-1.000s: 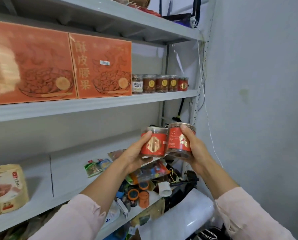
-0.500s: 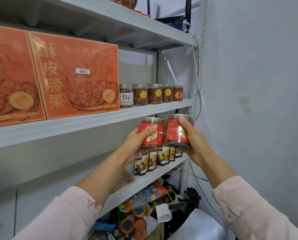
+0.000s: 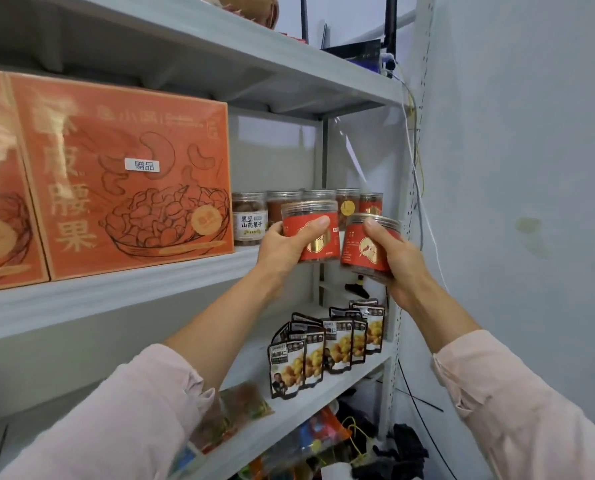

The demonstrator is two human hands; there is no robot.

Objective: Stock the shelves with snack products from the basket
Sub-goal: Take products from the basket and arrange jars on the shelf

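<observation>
2 clear-lidded jars with red-and-gold labels are held up at the middle shelf point(image 3: 122, 296) front edge: left hand point(image 3: 289, 249) grasps the left jar point(image 3: 311, 230), right hand point(image 3: 398, 261) grasps the right jar point(image 3: 365, 242).

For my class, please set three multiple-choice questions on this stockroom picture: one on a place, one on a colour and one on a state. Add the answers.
1. Where do the black snack pouches stand?
A. On the top shelf
B. On the shelf under the row of jars
C. In a basket

2. What colour are the labels on the left jar and the right jar?
A. Red
B. Blue
C. Green

3. What is the left hand doing?
A. Hanging empty
B. Pressing flat on the wall
C. Gripping the left jar

Answers:
1 B: the pouches stand one level below the jars.
2 A: both labels are red with gold marks.
3 C: its thumb and fingers curl round the jar.
</observation>
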